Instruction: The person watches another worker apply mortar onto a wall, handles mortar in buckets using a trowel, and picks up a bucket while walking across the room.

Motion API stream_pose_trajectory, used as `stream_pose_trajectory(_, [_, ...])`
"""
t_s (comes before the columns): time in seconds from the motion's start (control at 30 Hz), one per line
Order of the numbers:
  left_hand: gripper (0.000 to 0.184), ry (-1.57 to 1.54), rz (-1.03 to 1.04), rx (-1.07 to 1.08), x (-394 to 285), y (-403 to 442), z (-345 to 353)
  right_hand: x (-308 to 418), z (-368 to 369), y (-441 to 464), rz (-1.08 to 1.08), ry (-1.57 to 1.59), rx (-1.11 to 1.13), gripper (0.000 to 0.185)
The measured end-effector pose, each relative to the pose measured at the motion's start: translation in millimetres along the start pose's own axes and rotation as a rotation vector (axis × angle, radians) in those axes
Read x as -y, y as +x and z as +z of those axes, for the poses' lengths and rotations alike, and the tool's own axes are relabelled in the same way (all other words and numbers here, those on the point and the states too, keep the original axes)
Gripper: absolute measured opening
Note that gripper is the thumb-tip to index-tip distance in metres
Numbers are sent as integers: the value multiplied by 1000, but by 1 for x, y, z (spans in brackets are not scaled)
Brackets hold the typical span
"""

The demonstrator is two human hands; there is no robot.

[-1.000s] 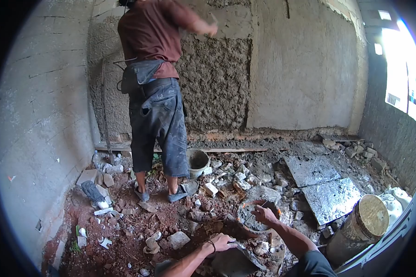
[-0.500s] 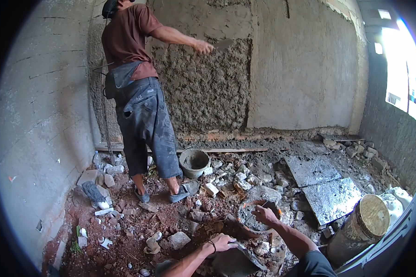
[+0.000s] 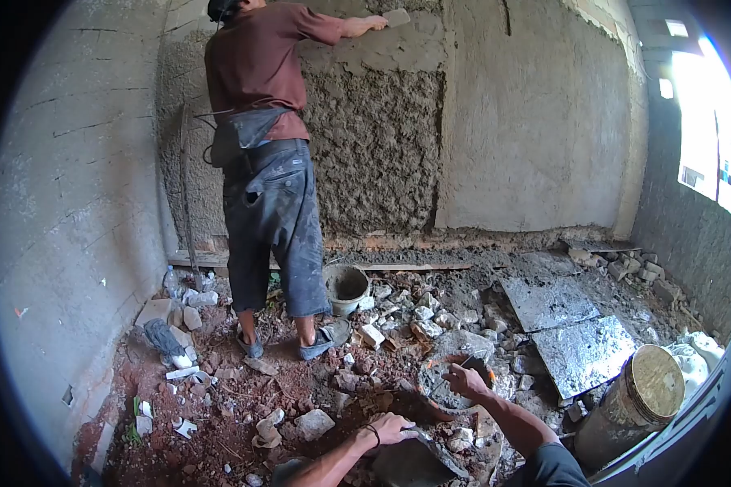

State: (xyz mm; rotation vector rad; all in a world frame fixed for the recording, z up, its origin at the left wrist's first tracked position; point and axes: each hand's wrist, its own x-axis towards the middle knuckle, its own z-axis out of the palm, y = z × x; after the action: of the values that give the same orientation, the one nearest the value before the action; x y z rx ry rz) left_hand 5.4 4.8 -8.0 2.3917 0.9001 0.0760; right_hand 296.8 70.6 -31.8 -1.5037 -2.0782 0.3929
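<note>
My left hand [image 3: 391, 428], with a dark band at the wrist, is low in the middle of the view. Its fingers curl at the upper edge of a dark grey shape [image 3: 414, 464], whose kind I cannot tell. To the right, my right hand [image 3: 466, 381] is closed over a round bucket [image 3: 490, 377] with orange on its rim and grey mortar inside. A small dark thing shows by the fingers, but what they hold is hidden.
A co-worker [image 3: 260, 81] stands ahead, holding a trowel [image 3: 396, 17] to the plastered wall [image 3: 536, 122]. A mortar bucket [image 3: 345, 304] stands beside their feet. Rubble [image 3: 314, 423] covers the floor. Wet grey boards [image 3: 583, 355] and a tall stained bucket [image 3: 625, 414] lie right.
The co-worker has shifted right and straightened, with the trowel now higher on the wall. My right hand has tilted slightly over the bucket. My left hand stays in place.
</note>
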Motion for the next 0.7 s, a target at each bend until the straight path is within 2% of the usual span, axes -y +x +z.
stream_pose_trajectory(0.3, [53,9,15,-6,4,3,3,21,-8,-1,70,84,-33,20])
stream_pose_trajectory(0.4, [52,13,16,-11,4,2,3,24,-12,-4,-56,48,-32,17])
stream_pose_trajectory(0.47, [52,5,21,-13,4,3,3,17,-10,-2,-57,18,-4,13])
stream_pose_trajectory(0.53, [51,10,61,-29,8,5,6,19,-10,-1,205,164,60,22])
stream_pose_trajectory(0.67, [51,10,55,-37,11,6,8,18,-9,-2,172,116,54,28])
stream_pose_trajectory(0.7, [51,4,71,-46,11,5,8,17,-9,-3,68,48,19,26])
